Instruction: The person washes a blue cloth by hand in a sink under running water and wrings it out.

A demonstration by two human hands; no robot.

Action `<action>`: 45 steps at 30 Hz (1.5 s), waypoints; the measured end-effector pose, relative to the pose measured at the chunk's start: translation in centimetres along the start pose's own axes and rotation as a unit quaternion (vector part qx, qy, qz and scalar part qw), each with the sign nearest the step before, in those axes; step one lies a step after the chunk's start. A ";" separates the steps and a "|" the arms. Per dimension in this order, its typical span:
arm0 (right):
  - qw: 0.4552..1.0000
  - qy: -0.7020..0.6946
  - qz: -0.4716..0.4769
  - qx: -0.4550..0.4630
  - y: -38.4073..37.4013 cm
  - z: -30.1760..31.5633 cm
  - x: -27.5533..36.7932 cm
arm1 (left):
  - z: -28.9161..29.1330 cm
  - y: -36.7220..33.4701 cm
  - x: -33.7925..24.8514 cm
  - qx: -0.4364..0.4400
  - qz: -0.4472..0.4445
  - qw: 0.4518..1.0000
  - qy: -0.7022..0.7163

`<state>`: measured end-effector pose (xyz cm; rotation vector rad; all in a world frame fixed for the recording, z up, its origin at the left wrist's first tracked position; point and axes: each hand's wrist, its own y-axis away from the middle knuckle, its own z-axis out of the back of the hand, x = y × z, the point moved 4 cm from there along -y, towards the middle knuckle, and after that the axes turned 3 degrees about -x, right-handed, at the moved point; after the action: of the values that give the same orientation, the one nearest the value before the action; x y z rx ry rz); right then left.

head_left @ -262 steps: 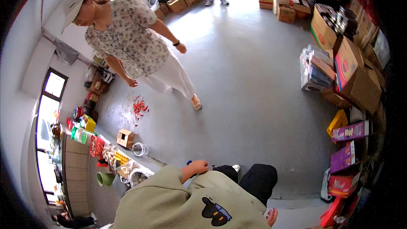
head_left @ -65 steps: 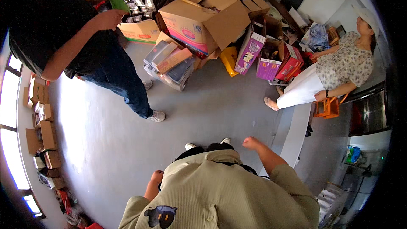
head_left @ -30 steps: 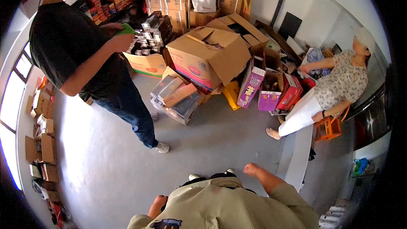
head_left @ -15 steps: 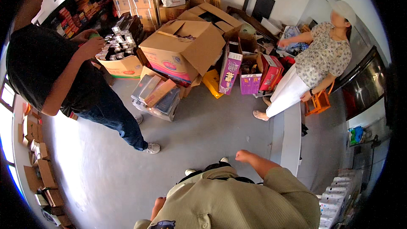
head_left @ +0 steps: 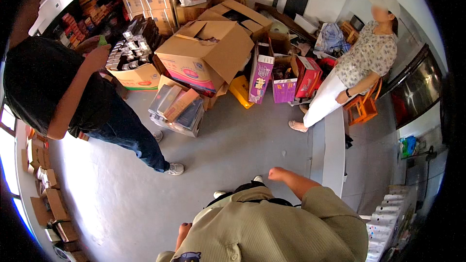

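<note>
My right hand [head_left: 277,173] is held out in front of my body on the right, curled into a fist, with nothing showing in it. Low by my left side, my left hand [head_left: 183,233] is partly hidden by my shirt; what shows of it looks curled, and no object is visible there. Neither hand touches anything around me. Nearest ahead on the grey floor stands a clear plastic bin [head_left: 187,128] with flat boxes in it. Behind it rests a large open cardboard carton [head_left: 187,60].
On the left a person in black [head_left: 53,87] holds a small green thing [head_left: 102,40]. A person in white trousers [head_left: 318,99] stands on the right beside an orange wooden stool [head_left: 361,111]. Purple boxes [head_left: 285,89], a red box [head_left: 308,77] and a yellow packet [head_left: 240,92] lie between them.
The person on the right has lowered an outstretched arm. On the left, the other person's hands have shifted slightly with the green thing. My hands have barely moved.
</note>
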<state>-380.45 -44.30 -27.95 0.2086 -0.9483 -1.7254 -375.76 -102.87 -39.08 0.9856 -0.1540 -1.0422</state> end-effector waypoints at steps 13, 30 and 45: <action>1.000 0.001 0.009 0.013 0.5 0.0 0.1 | -0.9 -1.6 1.7 0.032 -0.015 0.999 0.015; 0.999 -0.040 -0.012 0.003 1.5 -0.1 -0.2 | -1.9 -2.1 3.0 0.060 -0.002 0.998 0.021; 1.000 -0.012 0.010 0.002 1.3 -0.6 0.0 | -2.6 -1.9 3.7 0.067 -0.019 0.997 0.025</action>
<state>-379.10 -44.68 -27.46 0.1815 -0.9691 -1.7113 -373.58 -104.44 -43.24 1.1379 -0.1660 -1.0504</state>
